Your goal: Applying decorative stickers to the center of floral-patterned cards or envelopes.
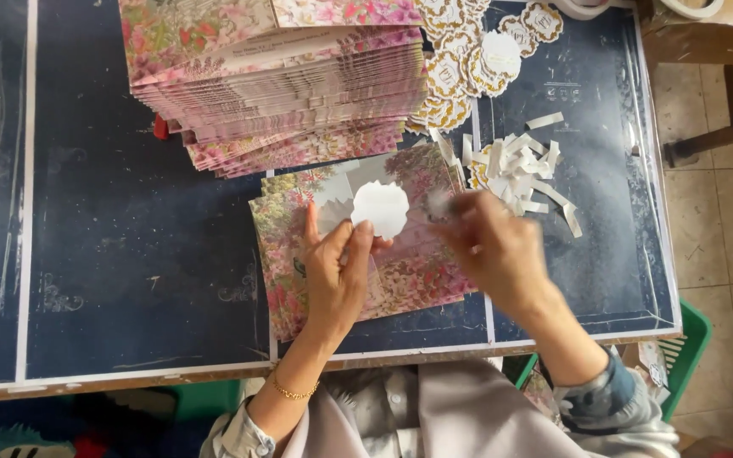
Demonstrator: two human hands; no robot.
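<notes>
**Hand positions and material layout on the work surface**

Near edge: the left hand [337, 271], with a gold bracelet [292, 392] at the wrist, is raised above the surface [129, 254]. Its grip is closed on a white scallop-edged label [381, 209], pinched between thumb and fingers at the label's lower edge. The label is held upright over a small stack of floral printed cards [417, 271] that lies flat near the front edge, close to the middle.

The right hand [489, 246] is beside the label, just to its right. It is motion-blurred; the fingertips are drawn together, but whether the grip holds anything cannot be determined.

Beyond the right hand, a loose pile of white paper strips [519, 170] lies toward the right edge of the surface.

Far edge: a tall stack of floral cards [282, 85] stands behind the small stack, slightly fanned. To its right, a group of scalloped labels with gold borders [477, 59] is spread overlapping near the far right corner.
</notes>
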